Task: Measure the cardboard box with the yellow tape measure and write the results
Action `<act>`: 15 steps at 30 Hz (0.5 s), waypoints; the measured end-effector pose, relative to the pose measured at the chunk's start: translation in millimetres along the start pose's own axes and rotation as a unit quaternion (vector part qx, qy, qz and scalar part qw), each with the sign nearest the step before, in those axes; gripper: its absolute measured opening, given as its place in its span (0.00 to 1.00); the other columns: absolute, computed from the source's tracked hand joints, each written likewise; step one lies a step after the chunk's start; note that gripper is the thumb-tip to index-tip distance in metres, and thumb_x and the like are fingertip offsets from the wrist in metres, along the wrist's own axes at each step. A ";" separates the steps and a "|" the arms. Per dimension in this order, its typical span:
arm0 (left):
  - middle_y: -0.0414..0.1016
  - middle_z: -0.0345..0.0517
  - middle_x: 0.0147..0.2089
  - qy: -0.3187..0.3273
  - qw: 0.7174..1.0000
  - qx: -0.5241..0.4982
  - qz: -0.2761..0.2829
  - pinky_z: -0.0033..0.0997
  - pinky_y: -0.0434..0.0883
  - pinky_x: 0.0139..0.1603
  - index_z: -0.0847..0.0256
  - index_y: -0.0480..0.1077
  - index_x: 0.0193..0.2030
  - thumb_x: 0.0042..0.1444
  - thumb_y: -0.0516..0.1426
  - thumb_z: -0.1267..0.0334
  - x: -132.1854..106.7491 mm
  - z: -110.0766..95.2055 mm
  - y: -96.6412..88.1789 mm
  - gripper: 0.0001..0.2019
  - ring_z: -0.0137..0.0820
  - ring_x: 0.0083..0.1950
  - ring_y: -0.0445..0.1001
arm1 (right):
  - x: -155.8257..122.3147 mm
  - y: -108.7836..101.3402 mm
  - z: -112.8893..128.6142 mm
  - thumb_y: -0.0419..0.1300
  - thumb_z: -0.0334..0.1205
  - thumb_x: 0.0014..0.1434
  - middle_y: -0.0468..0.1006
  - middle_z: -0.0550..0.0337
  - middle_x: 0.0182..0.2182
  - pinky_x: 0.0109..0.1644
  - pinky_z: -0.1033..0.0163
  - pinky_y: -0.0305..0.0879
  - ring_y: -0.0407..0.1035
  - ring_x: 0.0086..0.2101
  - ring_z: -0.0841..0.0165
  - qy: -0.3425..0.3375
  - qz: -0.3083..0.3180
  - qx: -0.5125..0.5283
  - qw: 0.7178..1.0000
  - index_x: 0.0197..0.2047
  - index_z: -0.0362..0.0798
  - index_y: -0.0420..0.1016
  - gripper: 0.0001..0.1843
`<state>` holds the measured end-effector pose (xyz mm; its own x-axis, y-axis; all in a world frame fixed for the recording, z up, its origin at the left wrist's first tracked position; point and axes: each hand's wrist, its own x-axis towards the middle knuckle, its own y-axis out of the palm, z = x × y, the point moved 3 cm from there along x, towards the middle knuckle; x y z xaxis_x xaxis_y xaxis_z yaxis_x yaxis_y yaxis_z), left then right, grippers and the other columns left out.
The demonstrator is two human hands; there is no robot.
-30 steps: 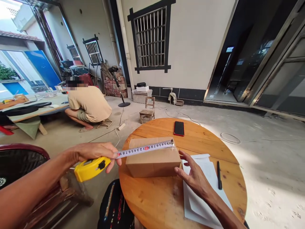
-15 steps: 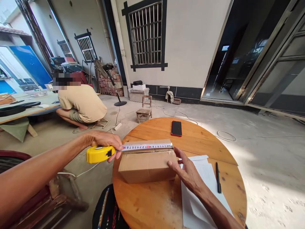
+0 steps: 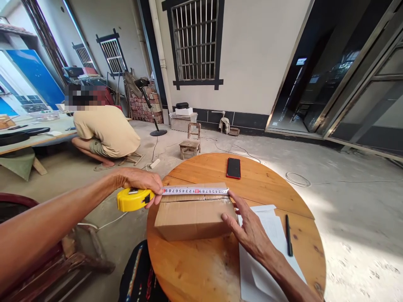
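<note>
A brown cardboard box (image 3: 192,218) lies on the round wooden table (image 3: 277,178). Across its top stretches the white blade of a yellow tape measure (image 3: 134,199), with black numbers and a few red marks. My left hand (image 3: 143,182) is closed around the blade at the box's left edge, with the yellow case hanging just below the wrist. At the box's right end, my right hand (image 3: 248,226) grips the corner. Its thumb presses the front face and its index finger touches the tip of the blade; the other fingers are partly hidden behind the box.
White papers (image 3: 261,251) lie under my right forearm, with a black pen (image 3: 289,235) on them. A phone (image 3: 233,168) rests near the table's far edge. Beyond are a small wooden chair (image 3: 190,142), a standing fan (image 3: 146,96) and a person (image 3: 105,130) squatting beside another table.
The view has shifted slightly. My left hand and the tape case sit a little further right against the box, and the blade lies flatter along its top. My right hand stays at the right end.
</note>
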<state>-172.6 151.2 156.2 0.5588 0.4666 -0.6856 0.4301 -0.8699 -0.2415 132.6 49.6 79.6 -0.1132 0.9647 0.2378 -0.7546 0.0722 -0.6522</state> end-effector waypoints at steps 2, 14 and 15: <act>0.77 0.55 0.24 0.002 1.000 0.002 -0.002 0.30 0.65 0.24 0.60 0.78 0.27 0.54 0.55 0.57 -0.2 1.0 -0.5 0.13 0.36 0.23 0.71 | 0.7 1.7 -0.7 0.51 0.52 0.60 0.61 0.55 0.61 0.56 0.50 0.63 0.62 0.55 0.57 -0.010 -0.001 -0.012 1.000 0.66 0.56 0.49 0.32; 0.79 0.52 0.24 -0.003 1.000 -0.025 0.003 0.32 0.67 0.30 0.61 0.77 0.26 0.52 0.58 0.57 -1.6 18.0 -3.4 0.12 0.35 0.26 0.73 | 8.1 6.4 -2.6 0.49 0.55 0.60 0.62 0.55 0.61 0.56 0.47 0.63 0.62 0.56 0.54 -0.038 -0.011 -0.066 0.997 0.65 0.56 0.51 0.32; 0.79 0.53 0.25 0.004 1.000 -0.027 0.005 0.31 0.67 0.30 0.62 0.77 0.26 0.52 0.58 0.57 -1.7 18.8 -1.8 0.12 0.35 0.26 0.73 | 8.3 6.7 -3.0 0.49 0.55 0.60 0.62 0.54 0.61 0.56 0.47 0.63 0.61 0.56 0.54 -0.039 -0.012 -0.069 0.997 0.66 0.56 0.51 0.33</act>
<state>-187.7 149.0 144.9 0.5689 0.4598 -0.6819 0.4621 -0.8645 -0.1974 128.6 58.9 74.9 -0.1506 0.9402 0.3055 -0.6617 0.1337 -0.7378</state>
